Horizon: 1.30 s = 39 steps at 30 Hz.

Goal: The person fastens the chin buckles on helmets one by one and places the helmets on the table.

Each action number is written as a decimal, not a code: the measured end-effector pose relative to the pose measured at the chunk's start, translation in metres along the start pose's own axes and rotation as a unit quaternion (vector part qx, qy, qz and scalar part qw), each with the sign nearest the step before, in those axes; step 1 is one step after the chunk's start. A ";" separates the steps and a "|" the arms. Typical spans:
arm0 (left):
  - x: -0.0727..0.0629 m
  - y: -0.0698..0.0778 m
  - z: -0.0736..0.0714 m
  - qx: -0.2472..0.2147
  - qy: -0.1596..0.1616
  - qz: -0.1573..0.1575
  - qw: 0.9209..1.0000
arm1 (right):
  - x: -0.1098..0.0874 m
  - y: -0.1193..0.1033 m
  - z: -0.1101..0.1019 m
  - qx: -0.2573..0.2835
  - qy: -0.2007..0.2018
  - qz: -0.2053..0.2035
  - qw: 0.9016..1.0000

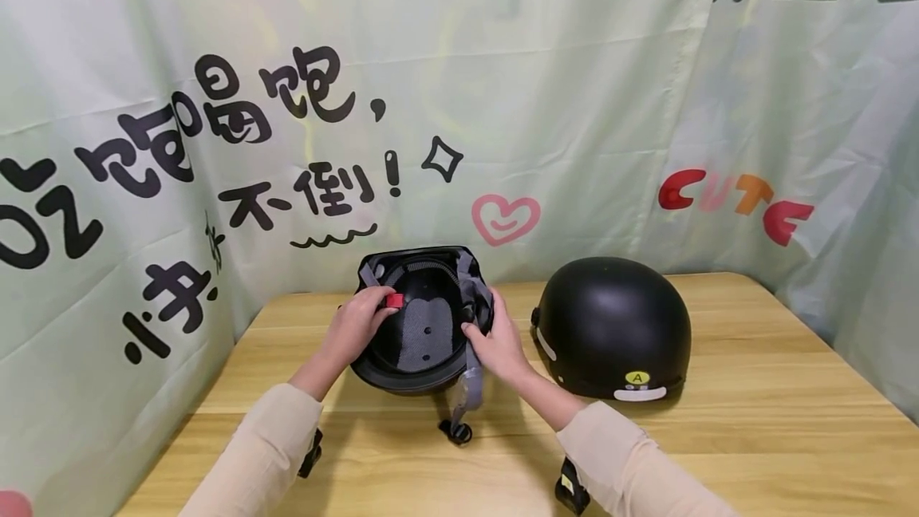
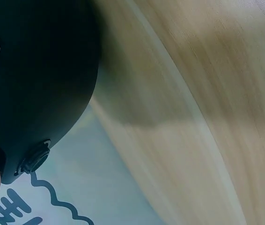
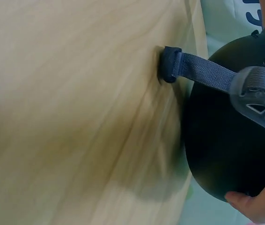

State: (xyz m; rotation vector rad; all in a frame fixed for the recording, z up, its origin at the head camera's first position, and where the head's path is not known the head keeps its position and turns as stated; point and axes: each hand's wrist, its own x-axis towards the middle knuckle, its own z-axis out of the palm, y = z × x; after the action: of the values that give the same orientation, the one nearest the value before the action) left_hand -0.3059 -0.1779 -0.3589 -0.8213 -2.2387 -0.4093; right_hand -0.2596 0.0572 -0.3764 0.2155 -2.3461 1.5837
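A black helmet [image 1: 388, 369] is held bottom-up above the table, its padded inside turned towards me. My left hand [image 1: 355, 325] grips its left rim, with the fingertips at a red buckle piece [image 1: 394, 301]; whether they pinch that piece too I cannot tell. On the opposite rim my right hand [image 1: 500, 341] holds on, thumb on the inner edge. In the right wrist view that thumb shows against the black shell [image 3: 217, 140]. A grey chin strap [image 1: 470, 389] hangs down from the right side, ending in a black buckle [image 1: 455, 432] at the tabletop.
A second black helmet [image 1: 613, 325] stands dome-up on the right, bearing a yellow "A" sticker [image 1: 636, 377]. The wooden table [image 1: 775, 389] runs back to a printed cloth [image 1: 574, 102]. Black wrist devices [image 1: 571, 489] show beneath the sleeves.
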 end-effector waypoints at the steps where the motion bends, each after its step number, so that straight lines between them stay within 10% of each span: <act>1: -0.001 0.000 0.000 0.000 0.000 -0.001 1.000 | 0.000 -0.001 -0.001 -0.003 -0.011 0.006 1.000; 10: -0.005 -0.002 0.001 -0.009 0.001 -0.008 1.000 | -0.008 -0.016 -0.021 -0.079 -0.046 0.022 0.996; 15: -0.006 -0.002 -0.002 -0.005 -0.001 -0.006 1.000 | -0.019 -0.019 -0.028 -0.133 0.039 -0.118 0.983; 21: -0.008 -0.006 -0.008 0.002 0.007 0.010 1.000 | -0.031 -0.023 -0.034 -0.156 0.082 -0.293 0.940; 30: -0.007 -0.009 -0.009 0.007 -0.004 0.006 1.000 | -0.048 -0.011 -0.039 -0.167 0.025 -0.496 0.852; 39: -0.009 -0.008 -0.009 0.005 -0.002 0.008 1.000 | -0.059 0.013 -0.033 -0.222 -0.035 -0.662 0.716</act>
State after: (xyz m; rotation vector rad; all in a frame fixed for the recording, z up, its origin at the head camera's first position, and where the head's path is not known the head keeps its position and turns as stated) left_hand -0.3018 -0.1924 -0.3589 -0.8357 -2.2345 -0.3891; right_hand -0.2020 0.0895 -0.3956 1.4264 -1.6296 0.2735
